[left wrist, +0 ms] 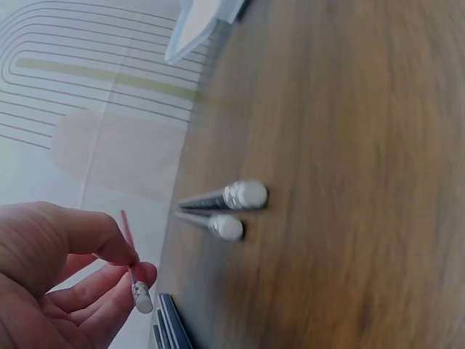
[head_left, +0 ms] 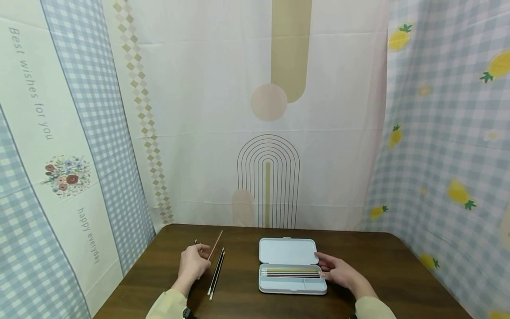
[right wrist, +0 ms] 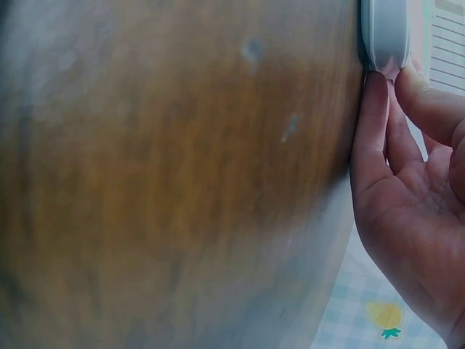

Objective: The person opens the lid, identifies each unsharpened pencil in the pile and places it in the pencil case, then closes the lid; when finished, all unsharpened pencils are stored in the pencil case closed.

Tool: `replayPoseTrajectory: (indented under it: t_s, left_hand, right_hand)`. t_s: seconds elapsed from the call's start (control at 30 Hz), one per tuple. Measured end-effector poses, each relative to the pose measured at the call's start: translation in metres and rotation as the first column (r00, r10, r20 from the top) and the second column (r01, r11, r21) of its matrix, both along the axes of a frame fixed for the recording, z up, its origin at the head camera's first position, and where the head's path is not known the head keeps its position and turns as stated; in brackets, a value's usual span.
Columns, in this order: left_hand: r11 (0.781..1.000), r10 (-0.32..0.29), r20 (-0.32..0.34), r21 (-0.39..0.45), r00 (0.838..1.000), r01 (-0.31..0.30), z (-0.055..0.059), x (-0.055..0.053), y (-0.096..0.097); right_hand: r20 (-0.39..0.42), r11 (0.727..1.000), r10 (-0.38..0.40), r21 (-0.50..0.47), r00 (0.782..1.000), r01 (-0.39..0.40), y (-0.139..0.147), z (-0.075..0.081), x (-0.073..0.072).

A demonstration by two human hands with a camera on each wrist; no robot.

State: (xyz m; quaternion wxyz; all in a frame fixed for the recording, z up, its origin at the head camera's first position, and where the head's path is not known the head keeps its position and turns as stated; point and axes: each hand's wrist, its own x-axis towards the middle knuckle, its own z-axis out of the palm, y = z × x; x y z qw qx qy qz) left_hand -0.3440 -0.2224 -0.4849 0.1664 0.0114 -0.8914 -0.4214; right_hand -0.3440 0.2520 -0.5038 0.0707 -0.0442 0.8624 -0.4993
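- Reddish pencil (head_left: 215, 245): firm, light pinch serves best, tip clear of the dark pencils (head_left: 217, 273) just beside.
- My left hand (head_left: 193, 262) pinches it near the eraser (left wrist: 144, 299); shaft slants toward the far edge of the table (head_left: 239, 305).
- My right hand (head_left: 339, 271) grips the open pencil case (head_left: 279, 285), right end.

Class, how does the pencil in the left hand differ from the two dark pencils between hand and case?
The held pencil is pinkish; the dark pencils are blackish. The left hand pinches the held pencil, while the dark pencils lie on the table. All have whitish eraser ends.
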Motion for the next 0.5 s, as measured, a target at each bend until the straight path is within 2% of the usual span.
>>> replayPoseTrajectory:
  t_s: [0.13,0.37,0.5]
  left_hand:
    - [0.999,0.008,-0.027,0.045,1.0,-0.007,0.001,0.0,0.004]
    - [0.978,-0.001,-0.029,0.208,1.0,0.007,0.0,0.003,0.014]
    - [0.976,-0.015,-0.022,0.218,1.0,0.02,0.003,0.005,0.018]
  right_hand:
    - [0.006,1.0,-0.004,-0.009,1.0,0.004,-0.001,0.001,0.002]
    - [0.0,1.0,0.001,0.003,1.0,-0.001,-0.001,0.003,0.0]
    - [0.008,1.0,-0.001,0.006,1.0,0.001,-0.001,0.003,0.0]
